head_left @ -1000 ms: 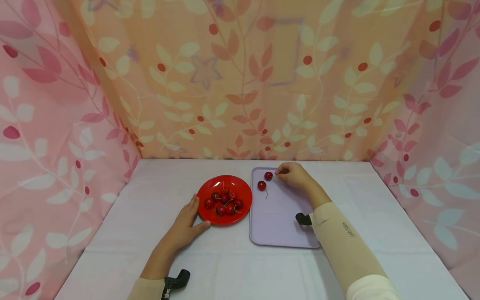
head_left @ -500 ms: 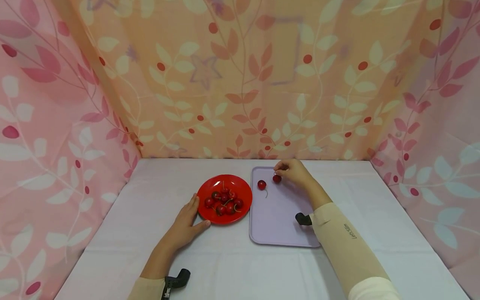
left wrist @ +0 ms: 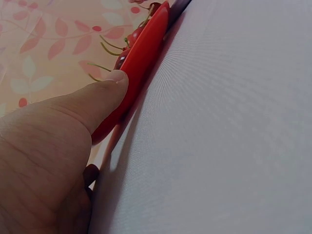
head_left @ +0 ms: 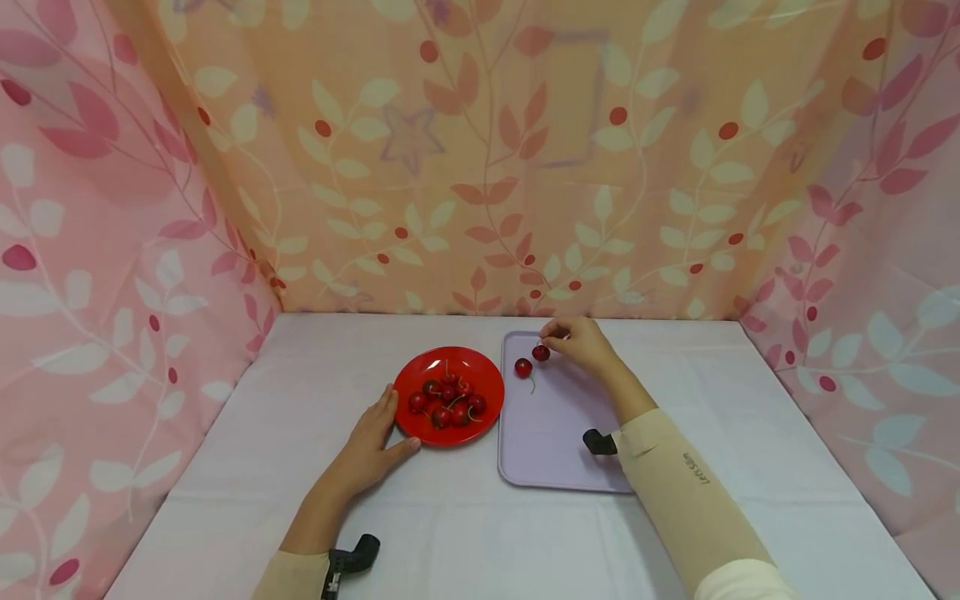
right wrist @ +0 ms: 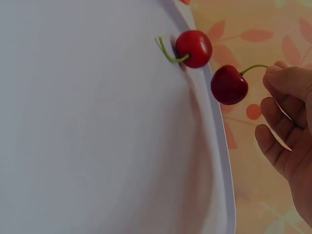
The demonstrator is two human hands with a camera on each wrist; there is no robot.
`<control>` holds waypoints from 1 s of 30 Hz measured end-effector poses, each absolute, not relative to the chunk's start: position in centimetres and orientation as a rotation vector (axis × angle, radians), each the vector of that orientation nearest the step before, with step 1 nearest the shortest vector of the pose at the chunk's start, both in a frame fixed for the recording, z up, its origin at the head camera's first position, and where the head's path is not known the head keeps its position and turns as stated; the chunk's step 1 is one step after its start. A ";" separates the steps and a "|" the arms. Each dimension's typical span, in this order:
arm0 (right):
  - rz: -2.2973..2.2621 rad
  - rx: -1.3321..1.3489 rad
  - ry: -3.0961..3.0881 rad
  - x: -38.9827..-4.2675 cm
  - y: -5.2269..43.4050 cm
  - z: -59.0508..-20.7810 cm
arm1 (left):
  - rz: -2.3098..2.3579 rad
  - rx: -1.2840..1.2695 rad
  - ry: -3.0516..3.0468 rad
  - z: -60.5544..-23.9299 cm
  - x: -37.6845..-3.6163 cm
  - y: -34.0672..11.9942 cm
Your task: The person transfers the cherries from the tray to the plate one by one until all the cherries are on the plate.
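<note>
Backdrop: pink and peach leaf-print cloth walls [head_left: 480, 167] around a white-covered table [head_left: 225, 467].
Right hand: my right hand [head_left: 581, 343] pinches the stem of a cherry [head_left: 541, 352], fingers curled; the fruit hangs just above the tray's far edge, at 12 o'clock on it.
Tray: the lilac tray [head_left: 555, 450] already carries one loose cherry [head_left: 522, 367], at about 11 o'clock, near the held one.
Left hand: my left hand [head_left: 371, 450] lies flat with fingers straight, thumb [left wrist: 105, 97] touching the red plate [head_left: 420, 371] at its 7 o'clock rim.
Plate: a heap of cherries [head_left: 448, 403] sits in it.
Progress: I judge one cherry moved, a second nearly down, most left.
</note>
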State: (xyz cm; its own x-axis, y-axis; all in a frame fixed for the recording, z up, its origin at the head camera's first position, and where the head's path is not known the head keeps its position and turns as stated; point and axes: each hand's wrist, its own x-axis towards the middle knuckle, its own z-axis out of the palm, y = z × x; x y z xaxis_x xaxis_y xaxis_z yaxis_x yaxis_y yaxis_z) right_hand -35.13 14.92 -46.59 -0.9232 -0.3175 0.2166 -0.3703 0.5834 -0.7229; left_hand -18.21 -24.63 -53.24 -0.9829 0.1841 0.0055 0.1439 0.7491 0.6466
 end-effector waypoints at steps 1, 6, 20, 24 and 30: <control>1.287 0.590 -2.726 -35.0 14.7 -46.6 | 1.056 0.270 2.883 -53.2 -18.2 -24.7; 1.359 0.571 -2.662 -34.5 13.6 -46.6 | 1.044 0.267 2.887 -53.1 -18.3 -24.7; 1.460 0.547 -2.610 -33.3 9.9 -45.7 | 1.062 0.281 2.891 -53.4 -18.3 -24.8; 1.456 0.557 -2.603 -32.8 8.9 -45.3 | 1.073 0.288 2.882 -53.5 -18.4 -24.7; 1.488 0.606 -2.607 -32.4 7.5 -44.8 | 1.068 0.277 2.881 -53.5 -18.3 -24.6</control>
